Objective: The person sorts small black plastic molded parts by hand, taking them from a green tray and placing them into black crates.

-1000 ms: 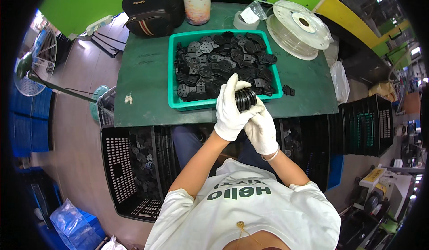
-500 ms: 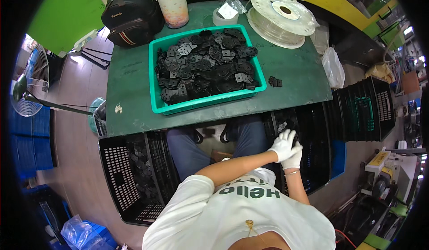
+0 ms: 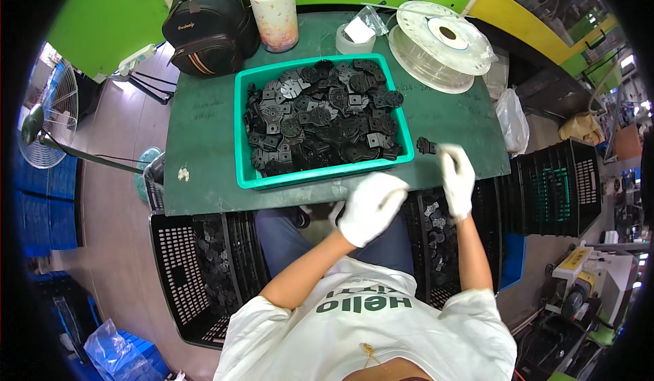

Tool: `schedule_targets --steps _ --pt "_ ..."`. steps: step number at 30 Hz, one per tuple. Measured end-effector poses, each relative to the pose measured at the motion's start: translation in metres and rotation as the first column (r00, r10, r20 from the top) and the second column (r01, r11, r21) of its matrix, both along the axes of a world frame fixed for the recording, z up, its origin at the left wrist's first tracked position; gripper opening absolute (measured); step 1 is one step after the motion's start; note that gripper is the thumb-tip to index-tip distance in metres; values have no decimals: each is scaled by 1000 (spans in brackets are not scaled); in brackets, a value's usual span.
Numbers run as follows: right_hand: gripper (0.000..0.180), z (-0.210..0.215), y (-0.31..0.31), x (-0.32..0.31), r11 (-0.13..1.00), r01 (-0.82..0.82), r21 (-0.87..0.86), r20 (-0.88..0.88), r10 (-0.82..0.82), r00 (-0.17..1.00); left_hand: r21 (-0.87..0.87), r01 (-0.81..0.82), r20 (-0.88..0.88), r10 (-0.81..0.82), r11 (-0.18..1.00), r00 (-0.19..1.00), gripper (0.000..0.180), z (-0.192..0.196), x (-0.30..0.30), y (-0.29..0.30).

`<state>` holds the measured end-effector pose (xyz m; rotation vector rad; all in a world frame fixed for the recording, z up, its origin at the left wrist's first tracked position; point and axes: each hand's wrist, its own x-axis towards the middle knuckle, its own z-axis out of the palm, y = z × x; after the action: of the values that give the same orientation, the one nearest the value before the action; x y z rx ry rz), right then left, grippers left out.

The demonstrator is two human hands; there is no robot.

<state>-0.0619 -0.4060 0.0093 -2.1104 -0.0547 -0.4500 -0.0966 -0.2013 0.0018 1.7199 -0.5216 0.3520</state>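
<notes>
While the gloved left hand [image 3: 371,207] hangs loosely curled and empty near the table edge, the right hand [image 3: 456,176] reaches flat-fingered — a small black part [image 3: 426,146] lies just up-left of its fingertips, beside the green bin [image 3: 245,142], not grasped.

Dark green table [image 3: 204,142] with teal tray [image 3: 242,135], backpack [image 3: 208,30], bottle [image 3: 274,9], spool [image 3: 443,43].

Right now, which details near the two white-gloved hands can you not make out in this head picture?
- Head view: right hand is motion-blurred; contact with the small black plastic part is unclear.
- Left hand: palm faces away, so anything held is hidden.
- Black slatted crate: the forearms cover part of its contents.
</notes>
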Motion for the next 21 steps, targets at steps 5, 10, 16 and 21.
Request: schedule_targets --steps 5,10,16,21 --pt "22 25 58 118 851 -261 -456 204 385 900 -71 -336 -93 329 939 940 9 11 40 66" --pt "34 17 79 172 645 -299 -703 -30 393 919 -94 -444 -231 414 891 880 10 -11 59 87" --pt "34 18 84 169 656 -290 -697 -11 395 919 -72 -407 -248 379 910 892 10 -7 59 88" --pt "36 45 127 96 864 -418 -280 -130 397 908 -359 -287 -338 163 888 927 39 -8 60 88"
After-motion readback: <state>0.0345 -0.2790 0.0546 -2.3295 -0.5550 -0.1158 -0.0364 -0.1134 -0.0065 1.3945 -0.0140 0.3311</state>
